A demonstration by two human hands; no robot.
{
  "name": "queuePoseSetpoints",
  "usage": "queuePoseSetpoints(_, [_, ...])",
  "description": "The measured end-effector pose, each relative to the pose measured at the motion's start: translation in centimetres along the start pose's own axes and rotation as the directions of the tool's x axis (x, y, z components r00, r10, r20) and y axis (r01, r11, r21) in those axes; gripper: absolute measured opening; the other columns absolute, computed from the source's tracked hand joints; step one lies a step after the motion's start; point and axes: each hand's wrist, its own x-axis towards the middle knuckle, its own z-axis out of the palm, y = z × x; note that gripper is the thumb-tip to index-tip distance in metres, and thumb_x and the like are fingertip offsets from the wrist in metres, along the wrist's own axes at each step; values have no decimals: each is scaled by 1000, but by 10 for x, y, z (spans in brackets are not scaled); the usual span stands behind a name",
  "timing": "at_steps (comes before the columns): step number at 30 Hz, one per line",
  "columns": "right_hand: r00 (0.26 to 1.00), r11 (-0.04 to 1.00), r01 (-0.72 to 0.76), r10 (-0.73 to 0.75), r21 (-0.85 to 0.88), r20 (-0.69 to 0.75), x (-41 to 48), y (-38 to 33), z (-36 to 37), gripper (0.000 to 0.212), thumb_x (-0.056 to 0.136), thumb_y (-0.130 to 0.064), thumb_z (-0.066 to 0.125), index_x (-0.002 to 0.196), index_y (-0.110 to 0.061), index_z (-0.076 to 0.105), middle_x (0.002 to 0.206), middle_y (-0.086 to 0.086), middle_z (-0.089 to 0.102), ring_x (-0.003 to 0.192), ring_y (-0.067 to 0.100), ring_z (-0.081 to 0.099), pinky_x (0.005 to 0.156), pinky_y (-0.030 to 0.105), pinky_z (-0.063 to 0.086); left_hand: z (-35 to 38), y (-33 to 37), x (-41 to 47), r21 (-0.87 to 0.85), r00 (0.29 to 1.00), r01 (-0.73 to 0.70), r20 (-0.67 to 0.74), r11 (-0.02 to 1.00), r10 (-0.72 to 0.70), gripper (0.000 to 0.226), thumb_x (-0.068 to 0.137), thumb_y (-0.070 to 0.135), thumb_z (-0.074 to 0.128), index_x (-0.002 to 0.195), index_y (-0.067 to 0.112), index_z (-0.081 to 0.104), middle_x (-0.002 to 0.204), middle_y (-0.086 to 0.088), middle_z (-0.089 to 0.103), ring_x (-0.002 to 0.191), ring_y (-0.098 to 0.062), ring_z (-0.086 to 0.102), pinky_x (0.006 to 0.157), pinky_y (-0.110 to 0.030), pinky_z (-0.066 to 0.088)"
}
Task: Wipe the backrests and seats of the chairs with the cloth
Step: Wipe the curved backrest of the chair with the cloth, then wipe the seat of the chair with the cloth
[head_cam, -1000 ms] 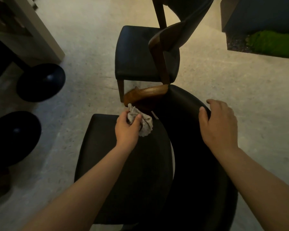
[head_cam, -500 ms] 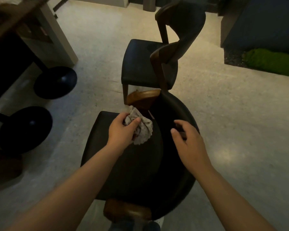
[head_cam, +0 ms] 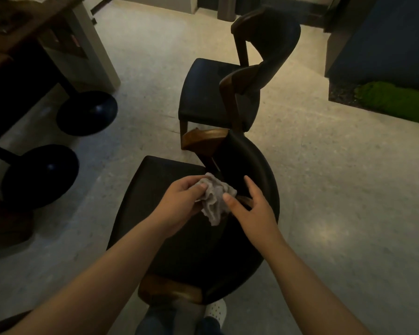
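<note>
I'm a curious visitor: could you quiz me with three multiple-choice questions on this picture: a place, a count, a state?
1. Where is the cloth? A) over the near chair B) on the floor C) on the table
2. How many chairs with backrests show? A) one B) two C) four
3. What does the left hand do? A) grips the cloth B) hangs empty C) presses the floor

1 A: held above the near chair. 2 B: the near chair plus the far chair. 3 A: its fingers curl round the cloth.
</note>
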Motion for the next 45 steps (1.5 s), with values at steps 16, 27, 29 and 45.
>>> queuePoseSetpoints(16, [996,995,12,-21,104,86,41,-32,96,76,84,-31,71,148,-39,30,143,-20,41,127,2,47,102,31,47,-100,22,24,351,979,-52,-165,935,116,12,86,29,68,97,32,72,93,14,73,86,-3,70,60,-13,53])
queuePoseSetpoints(27, [989,985,-69,88,161,-116,60,-45,188,69,68,-62,63,133,-43,49,127,-23,53,118,3,54,91,25,53,-183,58,35,303,984,43,151,952,-92,26,98,10,48,110,19,69,103,1,73,98,-14,70,74,-23,57])
queuePoseSetpoints(29, [977,979,-79,114,191,-181,64,-43,199,59,73,-55,66,129,-41,52,127,-18,56,116,5,57,93,31,54,-192,56,39,345,984,6,166,939,-67,26,97,10,50,108,22,70,102,4,73,97,-12,70,72,-20,56])
queuePoseSetpoints(45, [923,977,-200,163,-71,-349,126,53,177,42,92,-23,63,134,-23,54,133,-1,57,117,11,56,97,34,51,-252,-3,95,723,999,22,-36,691,6,20,93,31,59,112,40,61,104,20,62,96,4,59,74,-15,45])
